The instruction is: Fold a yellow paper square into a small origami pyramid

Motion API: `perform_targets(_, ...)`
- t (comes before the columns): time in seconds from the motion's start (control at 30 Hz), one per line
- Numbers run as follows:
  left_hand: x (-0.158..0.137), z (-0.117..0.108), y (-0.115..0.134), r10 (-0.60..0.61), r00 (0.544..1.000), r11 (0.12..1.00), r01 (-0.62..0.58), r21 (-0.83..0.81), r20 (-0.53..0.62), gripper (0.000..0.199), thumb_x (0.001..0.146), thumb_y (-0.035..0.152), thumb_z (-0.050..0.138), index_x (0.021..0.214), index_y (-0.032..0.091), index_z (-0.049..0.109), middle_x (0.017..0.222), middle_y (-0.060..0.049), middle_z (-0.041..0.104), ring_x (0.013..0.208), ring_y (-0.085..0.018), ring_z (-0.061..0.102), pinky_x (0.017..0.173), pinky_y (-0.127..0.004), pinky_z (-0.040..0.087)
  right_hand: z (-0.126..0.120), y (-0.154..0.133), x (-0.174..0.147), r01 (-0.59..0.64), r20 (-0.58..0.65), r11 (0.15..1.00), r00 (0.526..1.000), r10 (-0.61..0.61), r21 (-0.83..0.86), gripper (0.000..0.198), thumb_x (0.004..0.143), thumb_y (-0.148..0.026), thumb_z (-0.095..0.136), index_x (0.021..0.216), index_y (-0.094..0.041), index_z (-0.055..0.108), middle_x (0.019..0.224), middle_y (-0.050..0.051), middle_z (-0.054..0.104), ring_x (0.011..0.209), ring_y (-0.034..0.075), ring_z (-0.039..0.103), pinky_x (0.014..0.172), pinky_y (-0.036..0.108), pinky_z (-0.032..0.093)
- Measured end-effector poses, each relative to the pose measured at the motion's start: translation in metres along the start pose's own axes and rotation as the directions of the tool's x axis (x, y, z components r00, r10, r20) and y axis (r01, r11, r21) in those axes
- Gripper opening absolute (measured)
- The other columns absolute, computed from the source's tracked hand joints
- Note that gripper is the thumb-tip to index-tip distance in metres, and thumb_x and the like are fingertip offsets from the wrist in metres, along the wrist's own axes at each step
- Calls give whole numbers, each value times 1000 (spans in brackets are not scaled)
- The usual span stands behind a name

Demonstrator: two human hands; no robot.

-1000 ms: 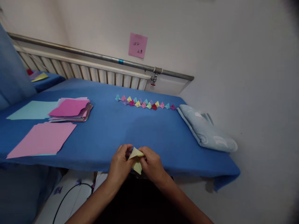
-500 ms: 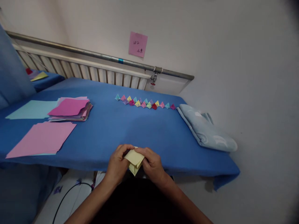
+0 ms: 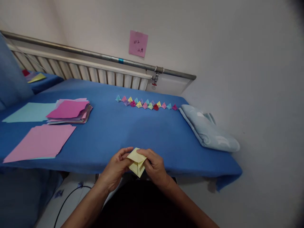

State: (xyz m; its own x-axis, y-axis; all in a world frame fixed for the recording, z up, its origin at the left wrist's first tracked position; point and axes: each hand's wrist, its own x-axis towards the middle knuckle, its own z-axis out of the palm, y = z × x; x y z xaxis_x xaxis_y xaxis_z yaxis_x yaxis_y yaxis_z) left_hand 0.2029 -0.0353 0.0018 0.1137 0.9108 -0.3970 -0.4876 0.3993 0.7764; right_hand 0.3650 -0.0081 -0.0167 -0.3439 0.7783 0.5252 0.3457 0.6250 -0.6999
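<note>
Between my hands, just off the near edge of the table, is a folded yellow paper (image 3: 137, 160), roughly diamond-shaped with a partly raised flap. My left hand (image 3: 118, 166) grips its left corner, the thumb at the paper and the fingers behind. On the other side, my right hand (image 3: 154, 164) pinches the right corner, with the index finger lying over the top. Farther back, several small folded paper pieces (image 3: 145, 105) in many colours lie in two staggered rows.
A blue cloth (image 3: 106, 133) covers the table. To the left lie pink sheets (image 3: 41, 141), light blue sheets (image 3: 29, 112) and a mixed paper stack (image 3: 68, 110). A folded light blue blanket (image 3: 209, 128) rests at the right. Behind runs a radiator (image 3: 95, 72) with a pipe.
The yellow paper has turned slightly, showing more of its folded lower part. My left hand has shifted left and loosened its fingers, while my right hand keeps its pinch.
</note>
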Motion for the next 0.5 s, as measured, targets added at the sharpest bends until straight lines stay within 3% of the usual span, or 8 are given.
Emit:
perform_targets(0.2, 0, 0, 0, -4, 999, 999, 5, 36, -33, 44, 65, 24, 68, 107, 16, 57, 99, -6, 68, 77, -13, 64, 66, -24, 48, 0, 1, -3, -1, 32, 998, 999, 3, -67, 35, 85, -10, 44, 111, -24, 62, 90, 4, 67, 80, 15, 63, 71, 26, 51)
perform_targets(0.33, 3, 3, -4, 45, 992, 995, -33, 96, -122, 40, 62, 22, 68, 100, 15, 58, 83, -4, 69, 64, -11, 61, 58, -21, 45, 1, -1, -1, -44, 20, 995, 999, 46, -85, 33, 86, -12, 45, 113, -24, 62, 96, 5, 69, 86, 16, 65, 77, 28, 52)
perform_targets(0.5, 7, 8, 0, 95, 984, 981, -67, 182, -148, 35, 60, 27, 69, 92, 16, 57, 69, 0, 66, 57, -12, 60, 54, -23, 45, -1, -5, 7, -116, -2, 988, 993, 117, -103, 29, 87, -16, 46, 108, -24, 65, 99, 5, 70, 90, 18, 66, 81, 31, 52)
